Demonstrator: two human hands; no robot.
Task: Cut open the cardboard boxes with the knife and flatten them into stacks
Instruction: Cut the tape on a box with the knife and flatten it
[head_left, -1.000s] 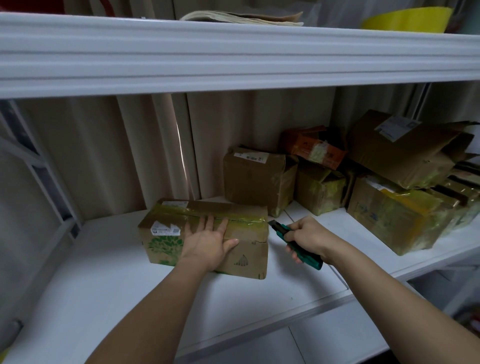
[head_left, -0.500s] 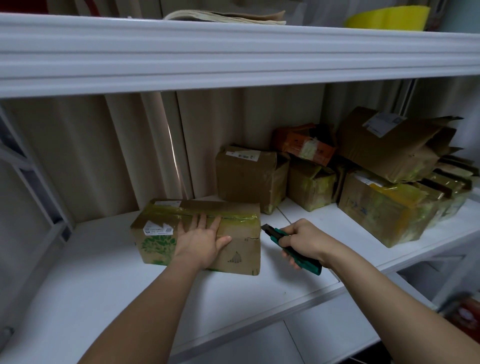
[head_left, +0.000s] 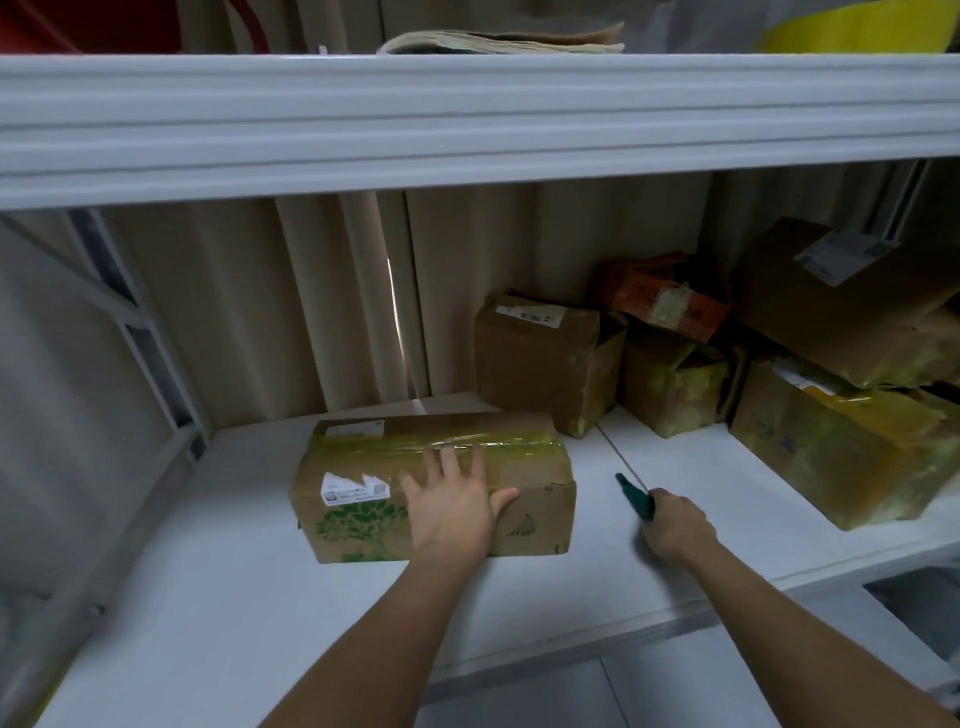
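Left hand (head_left: 454, 506) lies flat, fingers spread, on taped cardboard box (head_left: 436, 486) mid-shelf (head_left: 208, 597); right hand (head_left: 675, 525), nearer the front edge, grips green knife (head_left: 636, 498), its blade apparently retracted. Best cut: shallow, along the tape seam, away from the steadying hand.

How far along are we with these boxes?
Done: nothing visible; no flattened stack on this shelf. In hand: left hand presses the front box, tape uncut; right hand grips the knife beside it. Left: this box and the pile behind.
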